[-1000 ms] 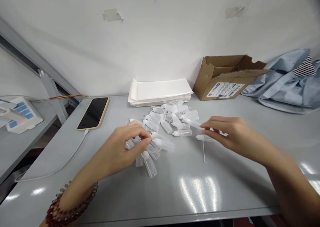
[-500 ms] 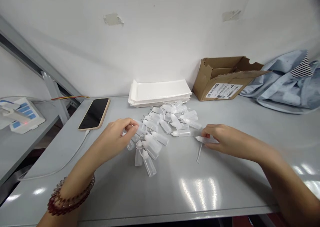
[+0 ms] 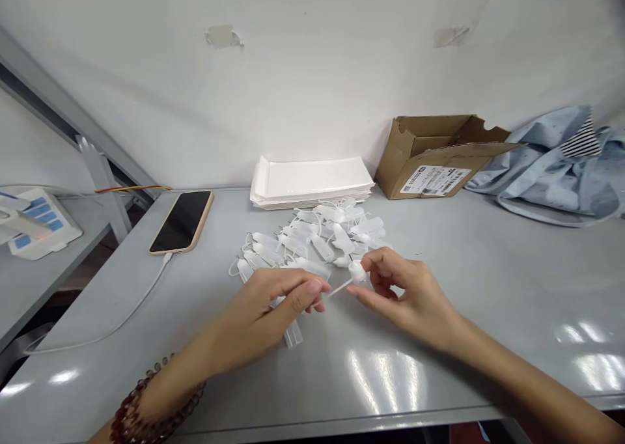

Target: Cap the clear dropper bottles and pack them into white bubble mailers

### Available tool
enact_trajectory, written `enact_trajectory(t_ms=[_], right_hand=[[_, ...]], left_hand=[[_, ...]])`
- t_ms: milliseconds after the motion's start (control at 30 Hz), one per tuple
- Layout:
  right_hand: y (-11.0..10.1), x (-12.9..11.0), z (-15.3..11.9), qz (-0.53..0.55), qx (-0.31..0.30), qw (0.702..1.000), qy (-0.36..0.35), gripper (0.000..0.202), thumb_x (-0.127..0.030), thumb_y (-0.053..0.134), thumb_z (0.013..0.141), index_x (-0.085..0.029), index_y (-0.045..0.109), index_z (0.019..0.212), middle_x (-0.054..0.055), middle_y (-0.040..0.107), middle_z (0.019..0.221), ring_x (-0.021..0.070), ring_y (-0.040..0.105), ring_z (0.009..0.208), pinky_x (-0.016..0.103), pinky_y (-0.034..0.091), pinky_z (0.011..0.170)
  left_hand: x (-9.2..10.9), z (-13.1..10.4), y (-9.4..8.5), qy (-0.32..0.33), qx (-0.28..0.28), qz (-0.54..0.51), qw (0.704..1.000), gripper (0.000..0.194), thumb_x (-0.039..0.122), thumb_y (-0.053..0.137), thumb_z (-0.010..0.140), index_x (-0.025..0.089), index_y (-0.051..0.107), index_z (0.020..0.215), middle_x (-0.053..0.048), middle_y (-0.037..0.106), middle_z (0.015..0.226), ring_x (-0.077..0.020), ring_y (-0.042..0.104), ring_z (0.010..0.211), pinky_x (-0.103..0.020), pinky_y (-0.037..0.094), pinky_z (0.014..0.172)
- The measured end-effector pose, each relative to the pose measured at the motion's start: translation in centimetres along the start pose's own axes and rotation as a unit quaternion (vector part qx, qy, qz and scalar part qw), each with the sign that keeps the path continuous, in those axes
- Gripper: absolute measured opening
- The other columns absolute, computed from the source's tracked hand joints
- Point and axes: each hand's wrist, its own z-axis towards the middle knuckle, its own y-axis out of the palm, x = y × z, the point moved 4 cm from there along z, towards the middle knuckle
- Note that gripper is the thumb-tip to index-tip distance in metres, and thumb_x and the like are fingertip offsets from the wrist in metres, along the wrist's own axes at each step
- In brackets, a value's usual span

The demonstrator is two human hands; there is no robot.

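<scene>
Several small translucent bottles with white caps and thin tails lie in a loose pile on the grey table. Between finger and thumb, my right hand grips one bottle by its upper part; a thin dark needle tip points up from its cap. A white strip runs from this cap toward my left hand. The thumb and fingers of my left hand are pinched together on the strip's far end. My left hand covers the near-left bottles of the pile.
A stack of white trays stands behind the pile. Farther right are an open cardboard box and blue-grey cloth. A phone with a charging cable lies left, and a power strip sits at the far left.
My right hand has moved left with the bottle and turned it more upright. My left hand has left the bottles at the pile's left side and moved right to the strip.
</scene>
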Motion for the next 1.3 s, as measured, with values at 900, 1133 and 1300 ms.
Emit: enact_trajectory(t_ms=[900,1133,1300], right_hand=[[0.4,-1.3,-0.7,-0.054,0.03,0.992,-0.113,0.014,-0.024,0.065,0.083,-0.017,0.054,0.089,-0.004,0.054,0.062,0.0066,0.043,0.047,0.02,0.036,0.043],[0.5,-1.9,-0.7,-0.036,-0.009,0.989,-0.143,0.012,-0.024,0.063,0.084,-0.014,0.058,0.088,0.0,0.059,0.064,0.008,0.043,0.049,0.021,0.038,0.044],[0.5,-2.2,-0.9,-0.043,-0.016,0.987,-0.151,0.012,-0.024,0.063,0.084,-0.013,0.059,0.087,0.0,0.057,0.061,0.0085,0.043,0.049,0.021,0.038,0.044]], left_hand=[[0.5,-0.1,-0.9,0.035,0.12,0.01,0.992,0.018,0.022,0.053,0.091,0.023,0.071,0.091,0.004,0.069,0.074,-0.0085,0.06,0.068,-0.017,0.046,0.062],[0.5,0.0,-0.6,0.032,0.088,0.012,0.996,0.016,0.024,0.055,0.09,0.021,0.07,0.086,0.003,0.067,0.077,-0.0099,0.059,0.071,-0.02,0.044,0.065],[0.5,0.1,-0.4,0.029,0.065,-0.011,0.997,0.016,0.023,0.054,0.091,0.022,0.07,0.09,0.003,0.067,0.081,-0.0104,0.06,0.075,-0.02,0.044,0.069]])
